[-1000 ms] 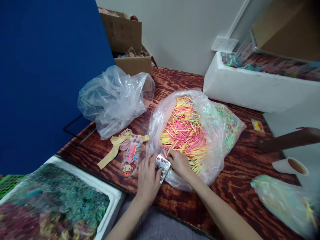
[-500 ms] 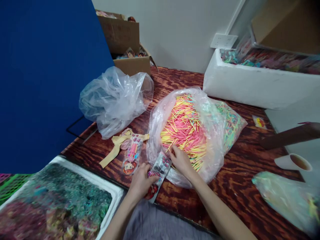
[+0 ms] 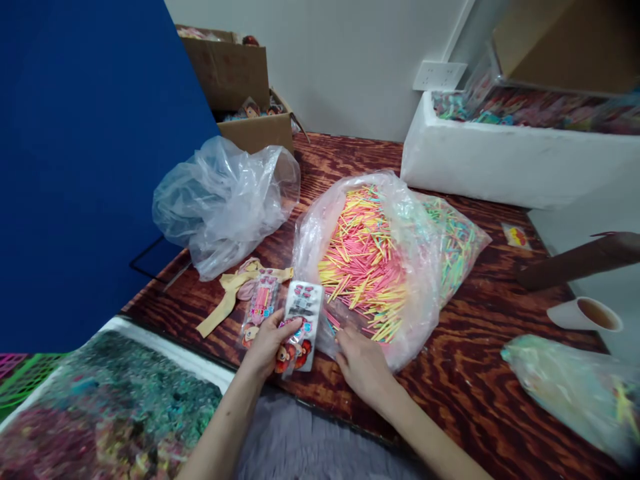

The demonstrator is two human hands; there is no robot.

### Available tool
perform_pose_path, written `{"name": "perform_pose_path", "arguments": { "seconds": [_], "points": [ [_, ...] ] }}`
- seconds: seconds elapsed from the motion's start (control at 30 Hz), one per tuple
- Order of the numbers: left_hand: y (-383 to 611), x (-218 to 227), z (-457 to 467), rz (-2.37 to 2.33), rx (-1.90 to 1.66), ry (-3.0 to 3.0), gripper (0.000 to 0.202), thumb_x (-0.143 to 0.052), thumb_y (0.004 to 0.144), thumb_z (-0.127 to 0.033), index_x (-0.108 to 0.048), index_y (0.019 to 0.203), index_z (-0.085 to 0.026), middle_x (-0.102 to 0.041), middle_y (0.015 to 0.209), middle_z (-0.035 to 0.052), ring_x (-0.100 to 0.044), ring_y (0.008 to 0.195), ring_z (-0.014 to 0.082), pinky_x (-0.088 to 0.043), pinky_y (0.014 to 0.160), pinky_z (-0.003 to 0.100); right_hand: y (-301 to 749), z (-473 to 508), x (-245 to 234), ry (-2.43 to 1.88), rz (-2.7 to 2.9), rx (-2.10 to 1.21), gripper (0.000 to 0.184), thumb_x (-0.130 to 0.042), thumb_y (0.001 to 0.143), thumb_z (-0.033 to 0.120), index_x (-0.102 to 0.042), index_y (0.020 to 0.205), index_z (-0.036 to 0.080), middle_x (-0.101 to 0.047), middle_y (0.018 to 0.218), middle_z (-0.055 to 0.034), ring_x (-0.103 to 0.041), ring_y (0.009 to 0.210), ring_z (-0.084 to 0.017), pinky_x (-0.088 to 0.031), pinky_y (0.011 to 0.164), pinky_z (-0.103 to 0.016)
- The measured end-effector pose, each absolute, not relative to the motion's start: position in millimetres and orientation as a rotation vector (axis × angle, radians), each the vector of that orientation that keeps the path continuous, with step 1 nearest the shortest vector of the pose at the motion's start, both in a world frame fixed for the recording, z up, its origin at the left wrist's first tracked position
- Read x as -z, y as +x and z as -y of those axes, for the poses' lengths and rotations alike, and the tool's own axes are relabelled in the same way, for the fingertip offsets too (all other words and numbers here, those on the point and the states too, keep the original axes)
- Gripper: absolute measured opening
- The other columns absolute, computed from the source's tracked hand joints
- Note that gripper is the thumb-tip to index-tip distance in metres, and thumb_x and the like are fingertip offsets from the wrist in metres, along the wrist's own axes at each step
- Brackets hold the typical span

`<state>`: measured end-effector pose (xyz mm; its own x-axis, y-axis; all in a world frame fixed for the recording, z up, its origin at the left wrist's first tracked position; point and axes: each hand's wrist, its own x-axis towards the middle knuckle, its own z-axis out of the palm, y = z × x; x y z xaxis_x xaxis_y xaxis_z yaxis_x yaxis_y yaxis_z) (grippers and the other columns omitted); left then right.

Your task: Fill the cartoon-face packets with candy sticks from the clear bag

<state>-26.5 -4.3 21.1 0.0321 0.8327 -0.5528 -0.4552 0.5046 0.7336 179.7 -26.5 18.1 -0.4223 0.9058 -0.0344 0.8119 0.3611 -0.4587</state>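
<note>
My left hand [image 3: 265, 350] grips printed plastic packets [image 3: 303, 313] with the thumb across their front; they show red-haired cartoon figures and lettering, and how many overlap I cannot tell. My right hand [image 3: 364, 365] is at the near-left edge of a big clear bag [image 3: 423, 267], fingers curled together. A few thin coloured sticks [image 3: 332, 321] poke out at its fingertips. The open bag holds a heap of pink and yellow sticks [image 3: 357, 257]. Left of my left hand, a similar packet with pink sticks inside [image 3: 261, 300] lies by yellow finger cots or glove pieces [image 3: 226, 303].
A crumpled clear bag [image 3: 227, 207] lies behind on the wooden table [image 3: 470, 367]. White foam boxes stand at back right [image 3: 460, 160] and lower left [image 3: 170, 350]. A cup of brown drink [image 3: 575, 315], a brown tube [image 3: 575, 267] and another bag [image 3: 560, 387] are rightward. Cardboard boxes [image 3: 263, 133] stand behind.
My right hand has drawn down and toward me from the heap's edge. My left hand has shifted left and raised the packets, which now stand straighter and face me. The view has shifted slightly.
</note>
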Motion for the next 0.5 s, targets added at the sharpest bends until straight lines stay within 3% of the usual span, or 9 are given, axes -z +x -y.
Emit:
{"name": "perform_pose_path", "arguments": {
  "seconds": [0.13,0.37,0.43,0.5],
  "points": [
    [-33,-19,2,-1.107,-1.033,0.314,0.043,-0.084,0.062,-0.019,-0.064,0.099,-0.014,-0.075,0.080,0.0071,-0.071,0.061,0.0196,-0.058,0.063,0.030,183,22,-27,-1.484,2.365,-0.525,0.017,-0.047,0.085,0.007,-0.057,0.082,0.020,-0.060,0.085,-0.0040,-0.059,0.082,-0.018,-0.043,0.069,-0.027],
    [-25,-31,7,-1.004,-1.082,0.215,0.027,-0.079,0.068,-0.013,-0.065,0.091,-0.014,-0.073,0.076,0.0028,-0.070,0.062,0.0154,-0.059,0.066,0.026,179,43,-37,-1.500,2.369,-0.585,0.010,-0.054,0.087,0.016,-0.059,0.094,0.020,-0.060,0.102,-0.0071,-0.061,0.089,-0.021,-0.048,0.072,-0.031],
    [-18,-35,7,-0.975,-1.088,0.169,0.024,-0.077,0.070,-0.010,-0.066,0.091,-0.014,-0.073,0.076,0.0022,-0.070,0.063,0.0145,-0.059,0.068,0.025,176,46,-30,-1.563,2.361,-0.575,0.029,-0.061,0.083,0.022,-0.056,0.112,0.019,-0.058,0.112,-0.0103,-0.061,0.095,-0.024,-0.049,0.072,-0.033],
    [-13,-39,5,-0.934,-1.082,0.124,0.019,-0.075,0.071,-0.007,-0.066,0.087,-0.014,-0.073,0.075,0.0023,-0.070,0.064,0.0140,-0.060,0.068,0.025,176,43,-24,-1.620,2.365,-0.529,0.049,-0.063,0.079,0.018,-0.048,0.126,0.017,-0.058,0.116,-0.0122,-0.060,0.100,-0.026,-0.049,0.074,-0.034]
  ]
}}
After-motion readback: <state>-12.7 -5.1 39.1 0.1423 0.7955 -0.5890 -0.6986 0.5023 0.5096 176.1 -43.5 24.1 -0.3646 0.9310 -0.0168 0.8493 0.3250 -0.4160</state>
